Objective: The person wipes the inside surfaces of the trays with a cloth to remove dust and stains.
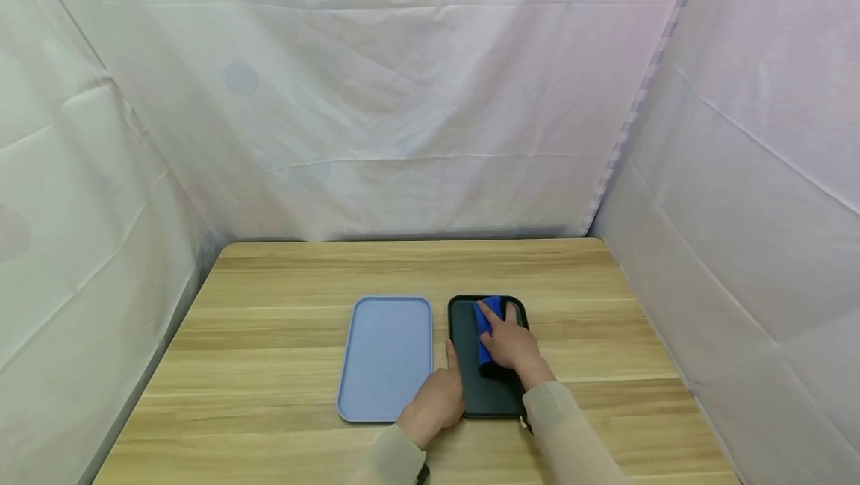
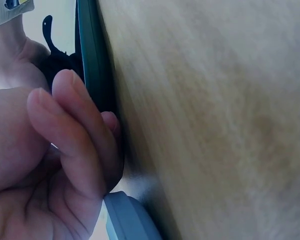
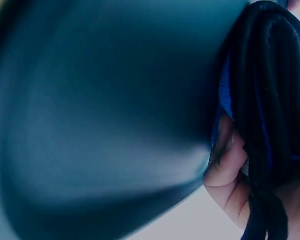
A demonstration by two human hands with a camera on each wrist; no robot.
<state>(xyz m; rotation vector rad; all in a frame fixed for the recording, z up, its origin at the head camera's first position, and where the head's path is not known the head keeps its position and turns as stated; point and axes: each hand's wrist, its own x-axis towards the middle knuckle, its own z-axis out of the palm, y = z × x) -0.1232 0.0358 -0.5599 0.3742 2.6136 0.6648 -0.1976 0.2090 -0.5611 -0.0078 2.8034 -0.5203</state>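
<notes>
A dark green tray [image 1: 473, 388] lies on the table, with a rolled blue and black cloth item [image 1: 485, 354] lengthwise on it. My right hand [image 1: 513, 343] holds this roll from above, fingers spread over the top. In the right wrist view the roll [image 3: 279, 90] shows black folded layers with blue between them, and a curled digit [image 3: 224, 167] against its side. My left hand [image 1: 437, 399] rests at the tray's near left corner, its index finger straight along the left rim. Its other fingers [image 2: 80, 135] are loosely bent beside the tray's edge [image 2: 95, 55], nothing visible between them.
A light blue tray [image 1: 386, 358] lies just left of the dark green one, close beside my left hand. The wooden table [image 1: 269, 358] extends around both trays. White cloth walls [image 1: 403, 97] stand behind the table and at both sides.
</notes>
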